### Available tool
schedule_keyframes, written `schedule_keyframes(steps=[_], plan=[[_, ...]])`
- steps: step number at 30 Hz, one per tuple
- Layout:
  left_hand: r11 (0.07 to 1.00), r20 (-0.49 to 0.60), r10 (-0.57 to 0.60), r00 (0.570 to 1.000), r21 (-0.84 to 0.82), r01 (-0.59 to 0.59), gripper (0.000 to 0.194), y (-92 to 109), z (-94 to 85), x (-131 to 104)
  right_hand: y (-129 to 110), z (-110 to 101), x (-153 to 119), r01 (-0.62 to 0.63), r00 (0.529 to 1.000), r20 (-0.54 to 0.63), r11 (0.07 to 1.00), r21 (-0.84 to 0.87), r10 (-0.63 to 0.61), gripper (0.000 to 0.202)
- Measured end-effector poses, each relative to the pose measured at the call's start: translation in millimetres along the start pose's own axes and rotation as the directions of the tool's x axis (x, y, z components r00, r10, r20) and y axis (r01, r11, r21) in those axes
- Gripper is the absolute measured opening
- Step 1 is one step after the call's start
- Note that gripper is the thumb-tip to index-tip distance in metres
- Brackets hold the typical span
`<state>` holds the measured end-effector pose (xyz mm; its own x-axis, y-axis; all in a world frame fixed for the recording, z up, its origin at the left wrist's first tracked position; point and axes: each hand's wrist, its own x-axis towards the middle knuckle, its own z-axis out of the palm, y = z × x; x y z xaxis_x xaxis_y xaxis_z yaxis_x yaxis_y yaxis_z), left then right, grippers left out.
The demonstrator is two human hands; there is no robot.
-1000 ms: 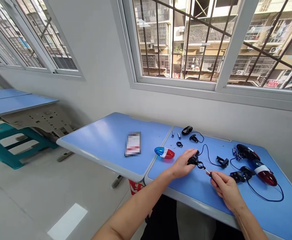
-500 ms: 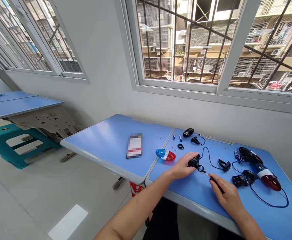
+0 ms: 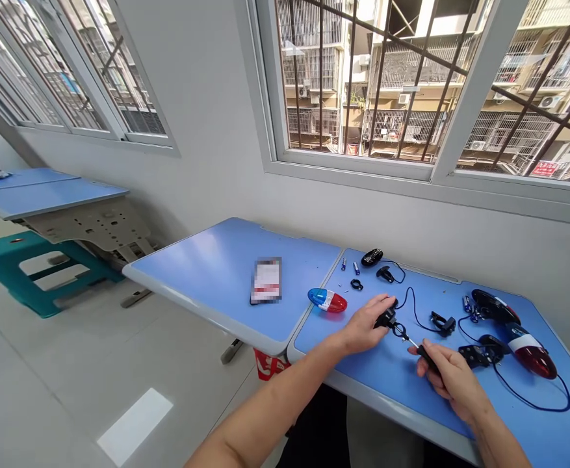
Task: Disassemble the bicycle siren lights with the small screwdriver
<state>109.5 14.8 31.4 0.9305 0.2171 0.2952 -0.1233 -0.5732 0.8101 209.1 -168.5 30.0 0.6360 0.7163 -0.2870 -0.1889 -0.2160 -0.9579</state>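
Note:
My left hand [image 3: 366,325] is closed around a black plastic part with a ring clamp [image 3: 399,330] sticking out toward the right; a cable runs from it. In my right hand [image 3: 453,377] is a screwdriver [image 3: 427,356] with a black handle, its metal shaft pointing at the clamp. Whether the tip sits in a screw is too small to tell. Left of my left hand lies a blue, white and red light cover [image 3: 327,300]. A black switch with a clamp [image 3: 442,324] rests beyond my right hand, at the cable's other end.
Batteries [image 3: 356,268], a black ring [image 3: 357,284], a black oval unit [image 3: 372,257] and a small bracket [image 3: 386,273] lie at the back. More light units [image 3: 533,354] with cables are on the right. A phone-like item, blurred [image 3: 266,281], lies on the left desk [image 3: 207,260].
The view has shifted slightly. My right hand's fingers have changed their grip on the screwdriver handle, while my left hand keeps holding the black part.

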Motion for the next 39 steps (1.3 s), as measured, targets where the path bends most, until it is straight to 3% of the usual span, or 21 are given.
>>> schedule_keyframes(steps=[3,6,9,13,16,19,21,24,27,32,36,39], plan=[[1.000,-0.005,0.021,1.000,0.022,-0.021,0.065,-1.1,0.3,-1.1,5.2,-2.3,1.1,-0.033,0.998,0.059,0.999,0.000,0.033,0.045],[0.999,-0.020,0.033,0.999,0.029,-0.033,0.066,-3.0,0.8,-0.8,10.5,-3.2,3.4,0.018,0.998,0.056,0.997,-0.075,-0.014,0.046],[0.999,-0.032,0.027,0.999,0.018,-0.027,0.067,-4.9,1.0,0.4,11.9,-2.9,5.0,0.134,0.991,0.028,0.965,-0.225,-0.131,0.048],[1.000,-0.016,0.013,1.000,0.004,-0.013,0.068,-6.8,0.5,2.1,15.1,-6.0,7.6,0.313,0.942,0.033,0.833,-0.456,-0.335,0.049],[1.000,0.003,-0.020,1.000,0.005,0.020,0.068,-8.2,0.0,3.3,22.6,-10.1,10.9,0.403,0.868,0.035,0.662,-0.632,-0.495,0.044],[0.999,0.011,-0.040,0.999,-0.004,0.040,0.068,-9.1,0.0,3.9,30.2,-12.8,13.4,0.506,0.731,0.112,0.425,-0.750,-0.673,0.037],[0.998,0.011,-0.050,0.999,-0.025,0.051,0.069,-9.1,0.1,4.1,33.4,-13.4,13.9,0.533,0.648,0.165,0.288,-0.796,-0.744,0.034],[0.997,0.013,-0.066,0.998,-0.042,0.066,0.070,-8.5,0.2,4.7,35.1,-13.0,13.3,0.509,0.582,0.199,0.162,-0.845,-0.788,0.031],[0.996,0.012,-0.076,0.997,-0.045,0.076,0.070,-8.1,0.4,5.3,34.4,-12.1,12.8,0.502,0.570,0.206,0.138,-0.854,-0.796,0.029],[0.997,-0.017,-0.049,0.999,-0.054,0.048,0.069,-10.1,1.3,5.2,34.4,-12.2,14.5,0.548,0.557,0.182,0.194,-0.813,-0.810,0.024],[0.998,-0.026,-0.042,0.999,-0.050,0.040,0.068,-14.2,1.5,5.8,37.1,-11.7,16.2,0.551,0.527,0.184,0.168,-0.818,-0.830,0.024],[0.998,-0.030,-0.042,0.999,-0.054,0.040,0.068,-16.2,1.2,5.9,35.9,-8.8,15.7,0.526,0.557,0.162,0.195,-0.828,-0.815,0.025]])
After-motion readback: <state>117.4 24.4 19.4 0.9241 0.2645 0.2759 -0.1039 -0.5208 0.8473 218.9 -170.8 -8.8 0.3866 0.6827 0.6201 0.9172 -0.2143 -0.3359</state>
